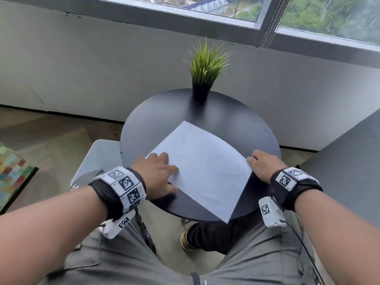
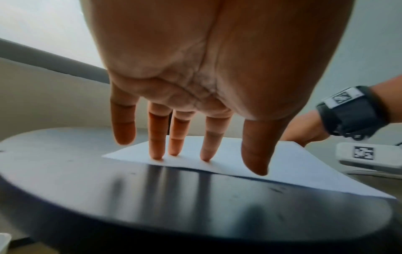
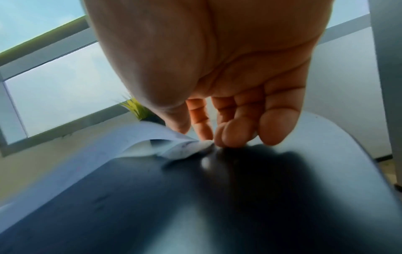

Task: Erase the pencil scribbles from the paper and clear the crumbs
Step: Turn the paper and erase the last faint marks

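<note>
- I judged this to be the step of taking hold of the paper, which lay at an angle on the near half of the round black table, its near corner poking out past the table's near edge.
- My left hand was spread wide, and its straight fingertips pressed down the sheet's left corner near the table's left edge.
- My right hand sat at the sheet's right corner, near the table's right edge; its curled fingers pinched that corner, which was lifted and curled over.
- I could make out only faint marks on the sheet, and no eraser or crumbs that I could tell.
- The next move, I reckoned, called for raising or tipping the sheet gently, keeping a light pinch so the thin corner would not crease or tear.
- The only container was the black pot at the table's far edge, holding a tuft of green grass.
</note>
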Motion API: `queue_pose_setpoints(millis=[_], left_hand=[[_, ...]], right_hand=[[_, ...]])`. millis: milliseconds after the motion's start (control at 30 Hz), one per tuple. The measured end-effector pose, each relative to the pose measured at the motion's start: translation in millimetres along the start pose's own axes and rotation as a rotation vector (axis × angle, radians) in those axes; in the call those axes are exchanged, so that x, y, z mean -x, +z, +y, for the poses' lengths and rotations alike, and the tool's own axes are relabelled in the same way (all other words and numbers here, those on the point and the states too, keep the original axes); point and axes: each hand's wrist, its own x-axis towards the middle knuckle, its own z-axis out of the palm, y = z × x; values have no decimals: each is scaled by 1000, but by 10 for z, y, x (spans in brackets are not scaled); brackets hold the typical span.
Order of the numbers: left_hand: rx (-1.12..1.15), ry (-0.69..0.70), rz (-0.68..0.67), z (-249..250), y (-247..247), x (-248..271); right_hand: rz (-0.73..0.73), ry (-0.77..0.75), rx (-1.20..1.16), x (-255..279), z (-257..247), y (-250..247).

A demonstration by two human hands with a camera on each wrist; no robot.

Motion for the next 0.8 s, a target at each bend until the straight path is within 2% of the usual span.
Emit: queue_pose_setpoints(millis=[100,233,367,467,567,667,733,800], left_hand=[[4,46,-51,106,-27,54],[110,58,-118,156,-67,126],[163,41,-27,25,-157,56],[118,-8,36,-207,-201,-107],[1,-61,-67,-445,-128,-222],[-32,-63,-91,-499,-8,-249],[-38,-47,-52,-387,39,-278],[-11,-47,-4,-183,56,-346]], right_hand=[[-7,5,-168,-10,41,-19],[-104,-96,-255,28,158,27],[-27,-193,-168,55,143,108],[-13,-175,-245,91,20,168],[-66,-85,-494,71,2,121],[33,-96,-458,35,90,19],[109,-117,-344,27,104,-49],[133,-133,-379,31,-4,-107]])
